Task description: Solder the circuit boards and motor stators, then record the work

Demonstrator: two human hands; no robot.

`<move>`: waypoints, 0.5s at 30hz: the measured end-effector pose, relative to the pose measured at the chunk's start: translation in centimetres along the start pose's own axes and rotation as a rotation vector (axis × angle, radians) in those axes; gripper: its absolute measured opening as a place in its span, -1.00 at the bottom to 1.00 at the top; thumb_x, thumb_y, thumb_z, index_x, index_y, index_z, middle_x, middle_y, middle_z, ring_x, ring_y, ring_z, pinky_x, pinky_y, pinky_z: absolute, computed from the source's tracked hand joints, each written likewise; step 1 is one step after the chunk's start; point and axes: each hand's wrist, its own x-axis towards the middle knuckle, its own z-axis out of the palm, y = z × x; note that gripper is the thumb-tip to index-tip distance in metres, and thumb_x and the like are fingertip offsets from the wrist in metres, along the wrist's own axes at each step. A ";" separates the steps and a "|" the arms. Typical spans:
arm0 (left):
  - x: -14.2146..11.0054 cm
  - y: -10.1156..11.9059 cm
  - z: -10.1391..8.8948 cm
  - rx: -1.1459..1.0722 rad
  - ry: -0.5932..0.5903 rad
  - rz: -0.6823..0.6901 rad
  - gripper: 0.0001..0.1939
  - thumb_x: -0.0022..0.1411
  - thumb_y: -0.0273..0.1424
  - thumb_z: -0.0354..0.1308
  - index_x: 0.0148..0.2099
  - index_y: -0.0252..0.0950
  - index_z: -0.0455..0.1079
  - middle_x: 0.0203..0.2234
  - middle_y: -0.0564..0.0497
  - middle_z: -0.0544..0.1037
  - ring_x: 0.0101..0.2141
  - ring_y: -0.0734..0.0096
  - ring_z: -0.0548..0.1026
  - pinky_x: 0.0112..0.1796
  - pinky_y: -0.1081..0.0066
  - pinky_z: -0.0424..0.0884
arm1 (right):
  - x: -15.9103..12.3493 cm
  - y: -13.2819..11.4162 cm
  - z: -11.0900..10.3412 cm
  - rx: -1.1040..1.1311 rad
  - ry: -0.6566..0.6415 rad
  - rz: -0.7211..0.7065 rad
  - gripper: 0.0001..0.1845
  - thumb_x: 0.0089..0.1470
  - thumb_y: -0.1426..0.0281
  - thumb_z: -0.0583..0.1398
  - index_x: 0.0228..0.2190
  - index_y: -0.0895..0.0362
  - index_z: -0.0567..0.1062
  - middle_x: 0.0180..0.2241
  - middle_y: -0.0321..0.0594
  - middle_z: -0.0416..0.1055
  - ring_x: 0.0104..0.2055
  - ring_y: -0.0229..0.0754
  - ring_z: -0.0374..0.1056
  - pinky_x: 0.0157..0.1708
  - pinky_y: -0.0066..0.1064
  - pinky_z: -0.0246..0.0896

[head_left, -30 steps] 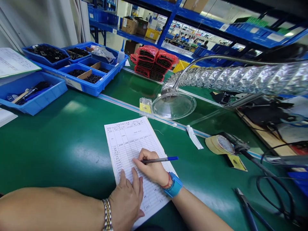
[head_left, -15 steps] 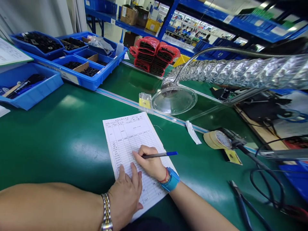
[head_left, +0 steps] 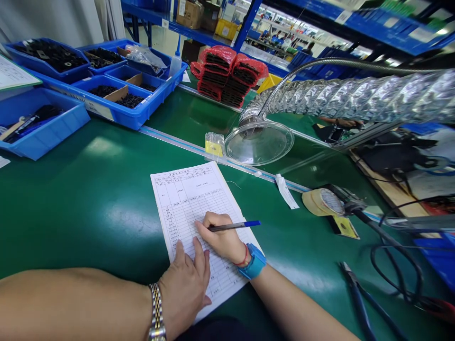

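A printed paper form [head_left: 185, 189] with a table of rows and columns lies on the green work surface [head_left: 106, 199]. My right hand [head_left: 222, 237] rests on the sheet, its fingers closed around a pen [head_left: 236, 225] with a blue cap end pointing right. The pen's tip is hidden behind my fingers. Flat on the lower part of the form is my left hand [head_left: 186, 284], fingers spread, holding nothing. My fingertips sit at the left columns, close beside the right hand.
Blue bins [head_left: 131, 111] of small black parts stand at the back left. A clear fume hood [head_left: 259, 144] on a foil duct [head_left: 341, 97] hangs over the middle. At the right lie tape rolls [head_left: 322, 202], pliers [head_left: 357, 296] and a cable [head_left: 387, 241]. Red-wrapped stacks [head_left: 227, 76] stand behind.
The whole view has shifted slightly, so the form and bins appear higher. Both hands keep nearly the same place on the form. Part of another person's hand now shows beneath the duct.
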 end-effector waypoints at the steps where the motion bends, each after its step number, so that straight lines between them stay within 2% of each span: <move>1: 0.0 0.0 0.1 0.006 0.001 0.002 -0.26 0.17 -0.02 0.05 0.20 -0.51 0.21 0.05 -0.61 0.30 -0.25 -0.03 0.53 -0.06 -0.09 0.25 | 0.0 0.0 0.0 -0.001 -0.001 -0.003 -0.61 0.04 0.39 0.12 -0.72 0.12 0.12 -0.74 -0.44 0.04 -0.66 -0.41 -0.07 -0.63 -0.51 -0.10; 8: -0.3 0.2 1.0 0.070 0.149 -0.041 -0.25 0.15 0.03 0.04 0.18 -0.46 0.25 0.04 -0.52 0.35 -0.25 0.04 0.54 -0.04 -0.02 0.24 | 0.0 -0.1 0.0 -0.018 0.002 0.011 -0.63 0.04 0.39 0.12 -0.71 0.13 0.15 -0.74 -0.43 0.07 -0.65 -0.41 -0.05 -0.63 -0.52 -0.10; 15: -0.2 0.2 0.4 0.063 0.085 -0.036 -0.26 0.15 0.03 0.05 0.18 -0.45 0.25 0.04 -0.52 0.35 -0.29 0.04 0.55 -0.05 -0.02 0.27 | 0.0 0.0 0.0 -0.014 0.004 0.002 -0.63 0.04 0.40 0.13 -0.71 0.13 0.15 -0.74 -0.43 0.07 -0.66 -0.41 -0.04 -0.64 -0.52 -0.10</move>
